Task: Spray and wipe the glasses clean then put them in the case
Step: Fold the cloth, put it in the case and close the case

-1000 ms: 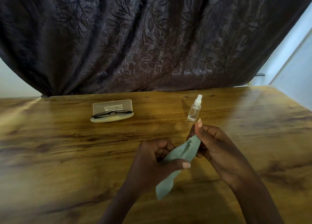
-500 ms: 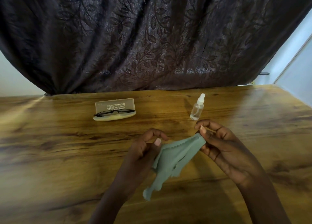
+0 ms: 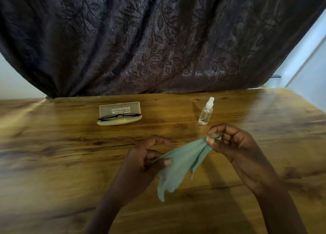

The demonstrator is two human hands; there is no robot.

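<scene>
Pinching the cloth (image 3: 181,163): left hand (image 3: 141,161) lower, right hand (image 3: 232,145) higher, fingers curled.

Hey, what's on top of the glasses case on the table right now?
Black-framed glasses lie across the lower half of the case, in front of its raised lid. Anything under them inside that lower half is hidden from this angle.

The glasses (image 3: 119,116) lie in the open case (image 3: 119,121) at the back of the desk (image 3: 53,163). The spray bottle (image 3: 206,111) stands well to the right of the case. Nearer, above the desk, a cloth (image 3: 178,165) hangs between the left hand (image 3: 144,161) and the right hand (image 3: 231,143). A curtain (image 3: 158,39) hangs behind the desk.
</scene>
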